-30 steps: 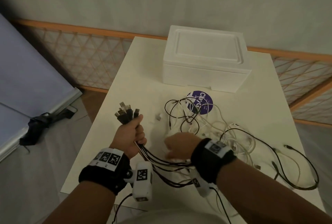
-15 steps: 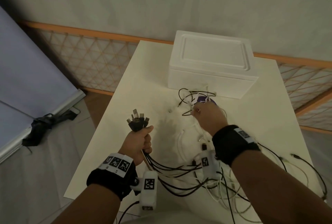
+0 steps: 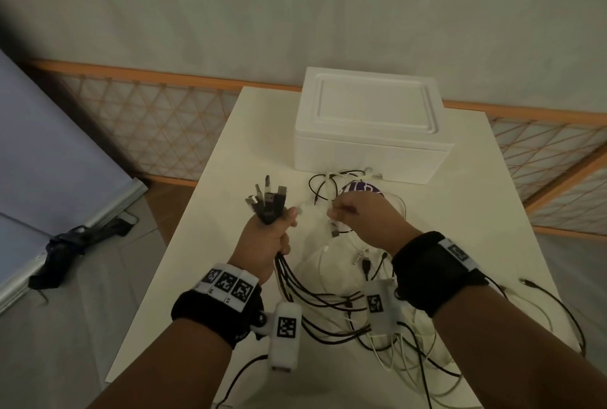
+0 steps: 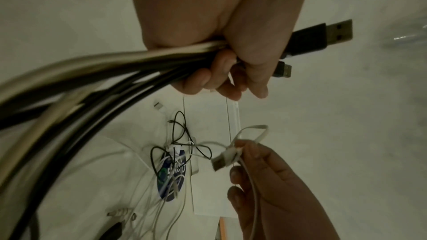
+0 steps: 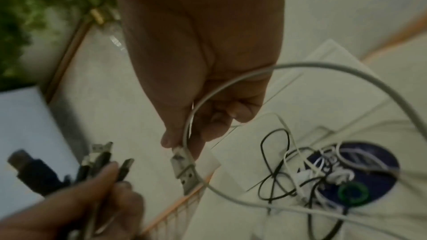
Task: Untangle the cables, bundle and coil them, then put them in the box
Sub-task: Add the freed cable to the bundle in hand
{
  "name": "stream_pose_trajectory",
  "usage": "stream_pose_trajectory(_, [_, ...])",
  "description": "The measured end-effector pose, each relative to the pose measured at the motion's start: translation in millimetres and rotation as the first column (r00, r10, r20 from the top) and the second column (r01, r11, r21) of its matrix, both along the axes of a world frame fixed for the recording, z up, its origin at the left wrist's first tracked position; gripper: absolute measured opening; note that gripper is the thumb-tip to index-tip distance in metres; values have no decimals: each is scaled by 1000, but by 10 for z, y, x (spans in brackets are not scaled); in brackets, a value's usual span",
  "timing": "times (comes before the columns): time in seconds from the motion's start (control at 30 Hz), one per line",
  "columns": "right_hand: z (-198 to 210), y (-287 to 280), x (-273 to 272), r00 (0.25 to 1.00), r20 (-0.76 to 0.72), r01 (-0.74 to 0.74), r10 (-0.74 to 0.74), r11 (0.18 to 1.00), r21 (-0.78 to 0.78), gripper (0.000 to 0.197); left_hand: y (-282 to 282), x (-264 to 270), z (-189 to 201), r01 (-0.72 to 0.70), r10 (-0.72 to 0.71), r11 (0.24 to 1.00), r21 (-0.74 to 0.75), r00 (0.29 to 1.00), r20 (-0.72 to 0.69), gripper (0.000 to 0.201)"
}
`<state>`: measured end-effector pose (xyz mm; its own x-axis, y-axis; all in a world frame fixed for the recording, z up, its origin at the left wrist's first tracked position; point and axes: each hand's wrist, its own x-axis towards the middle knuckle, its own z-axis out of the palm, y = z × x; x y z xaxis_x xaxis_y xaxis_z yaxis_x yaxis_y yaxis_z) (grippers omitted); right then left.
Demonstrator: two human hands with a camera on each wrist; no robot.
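Observation:
My left hand grips a bundle of mostly black cables with their USB plugs pointing up; in the left wrist view the bundle runs through the fist. My right hand pinches a white cable just behind its USB plug, held a little to the right of the bundle; the plug also shows in the left wrist view. Loose black and white cables lie tangled on the white table. The white foam box stands shut at the table's back.
A purple round sticker lies under cables in front of the box. An orange-framed lattice fence runs behind the table. A blue-grey board leans at the left, with a black strap on the floor.
My right hand reached forward from the near tangle to the cables by the sticker, took a white cable's plug end and drew it back left toward the bundle. The left hand stayed raised.

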<state>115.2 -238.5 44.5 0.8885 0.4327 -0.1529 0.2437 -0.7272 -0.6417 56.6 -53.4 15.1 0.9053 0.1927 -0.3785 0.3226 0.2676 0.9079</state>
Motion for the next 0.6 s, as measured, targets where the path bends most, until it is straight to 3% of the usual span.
stream_pose_trajectory(0.1, [56,77,-27,997,-41,69,-65,994,90,16,-73,27,12,13,-17,998,69,998,63,14])
stream_pose_trajectory(0.17, [85,115,-53,995,87,59,-54,997,-57,14,-99,26,20,-31,23,996,80,994,103,14])
stream_pose_trajectory(0.27, [156,137,-110,923,375,38,88,948,-315,15,-127,12,45,-100,89,993,62,984,157,18])
stream_pose_trajectory(0.4, [278,131,-177,927,281,-117,249,902,-416,16,-152,-27,112,-88,68,993,82,973,219,23])
stream_pose_trajectory(0.5, [344,184,-199,870,268,-242,414,832,-498,26,-169,-41,97,17,-38,994,111,981,193,32])
stream_pose_trajectory(0.57, [409,244,-216,837,317,-292,446,854,-430,20,-192,-57,116,81,-115,975,207,981,157,33])
stream_pose_trajectory(0.6, [458,262,-234,860,318,-289,400,894,-344,18,-213,-68,133,109,-149,960,259,979,140,28])
